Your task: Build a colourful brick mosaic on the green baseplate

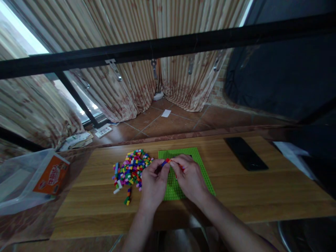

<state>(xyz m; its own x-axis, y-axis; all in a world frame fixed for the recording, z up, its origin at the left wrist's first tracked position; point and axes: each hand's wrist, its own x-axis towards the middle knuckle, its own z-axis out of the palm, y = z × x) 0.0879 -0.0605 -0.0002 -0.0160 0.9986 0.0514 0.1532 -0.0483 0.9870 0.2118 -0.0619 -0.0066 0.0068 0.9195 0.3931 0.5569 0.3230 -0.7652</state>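
Note:
Both hands meet over a green studded baseplate (202,171) on the wooden table. My left hand (155,180) is closed in a pinch on small blue and red bricks (167,161). Fingertips of my right hand (189,176) pinch the other end of these bricks, where a bit of orange shows. More red shows under the right fingers, partly hidden by them. A pile of small coloured bricks (132,168) lies left of the baseplate, with a few joined bricks (128,196) just in front of it.
A black phone-like slab (245,154) lies on the table (91,196) at the right, with white paper (294,157) beyond. A clear plastic box (23,182) with an orange label stands at the left. A dark metal bar (170,47) crosses before the curtains.

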